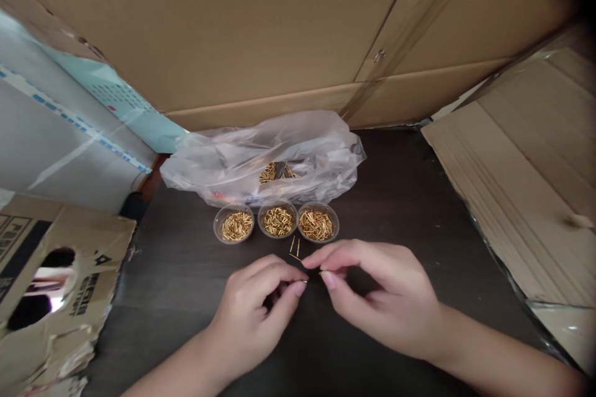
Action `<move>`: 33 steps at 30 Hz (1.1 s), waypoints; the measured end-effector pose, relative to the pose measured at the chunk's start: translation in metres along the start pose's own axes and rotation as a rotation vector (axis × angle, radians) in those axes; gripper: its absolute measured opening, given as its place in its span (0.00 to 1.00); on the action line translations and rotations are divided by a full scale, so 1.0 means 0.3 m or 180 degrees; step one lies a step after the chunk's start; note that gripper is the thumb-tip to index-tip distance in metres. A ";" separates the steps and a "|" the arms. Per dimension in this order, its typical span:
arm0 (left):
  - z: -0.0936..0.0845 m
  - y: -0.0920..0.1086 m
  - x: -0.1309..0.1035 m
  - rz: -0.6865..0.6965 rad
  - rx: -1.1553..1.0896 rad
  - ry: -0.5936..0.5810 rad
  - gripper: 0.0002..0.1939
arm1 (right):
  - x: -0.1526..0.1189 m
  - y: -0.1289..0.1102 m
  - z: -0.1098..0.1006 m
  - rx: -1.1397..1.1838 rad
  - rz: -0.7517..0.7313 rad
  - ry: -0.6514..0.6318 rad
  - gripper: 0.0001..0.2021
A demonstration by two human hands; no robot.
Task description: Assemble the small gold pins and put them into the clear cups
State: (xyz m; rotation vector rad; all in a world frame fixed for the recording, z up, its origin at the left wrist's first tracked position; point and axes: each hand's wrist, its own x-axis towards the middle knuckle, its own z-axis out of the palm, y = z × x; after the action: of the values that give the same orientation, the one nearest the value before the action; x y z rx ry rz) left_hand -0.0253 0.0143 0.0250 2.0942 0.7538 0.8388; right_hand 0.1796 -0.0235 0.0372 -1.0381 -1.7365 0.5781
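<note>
My left hand [261, 307] is closed in a pinch over the dark table. A tiny metal piece [305, 281] shows at its thumb and index tips, mostly hidden. Facing it, my right hand [382, 291] has its index finger stretched forward and its thumb bent below. At that thumb's tip a small gold-coloured piece [322, 271] shows, too small to name. Just beyond the fingertips lie two thin gold-coloured pins [295, 245], and another pin [295, 257] lies slantwise by the right index fingertip. Behind them stand three clear round cups [215, 227] holding many small gold-coloured metal pieces.
A crumpled clear plastic bag [223, 149] with more gold-coloured pins [267, 173] lies behind the cups. Cardboard [256, 31] walls the back, and a cardboard flap [526, 198] borders the right. At left stands a cut cardboard box [88, 236] with a hole.
</note>
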 end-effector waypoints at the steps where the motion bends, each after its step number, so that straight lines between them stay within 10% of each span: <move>1: -0.001 0.002 0.001 -0.0010 -0.0015 0.0058 0.05 | -0.003 0.002 -0.001 -0.0032 0.0028 0.0052 0.06; 14: -0.016 0.009 0.017 -0.0091 -0.0147 0.0289 0.04 | -0.029 0.058 0.017 -0.0795 -0.1131 -0.0473 0.06; 23: -0.006 0.009 0.023 -0.0498 -0.0360 0.0046 0.04 | -0.009 0.008 -0.004 -0.1363 -0.1104 -0.1006 0.10; 33: -0.019 0.015 0.028 -0.0976 -0.0899 -0.0155 0.08 | -0.022 0.042 0.014 -0.1206 -0.0844 -0.0658 0.06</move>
State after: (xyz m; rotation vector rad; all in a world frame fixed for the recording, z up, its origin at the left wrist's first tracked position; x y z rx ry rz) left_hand -0.0233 0.0203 0.0342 1.6912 0.8506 0.6786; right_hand 0.1817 -0.0223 0.0224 -1.0047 -2.1820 0.1947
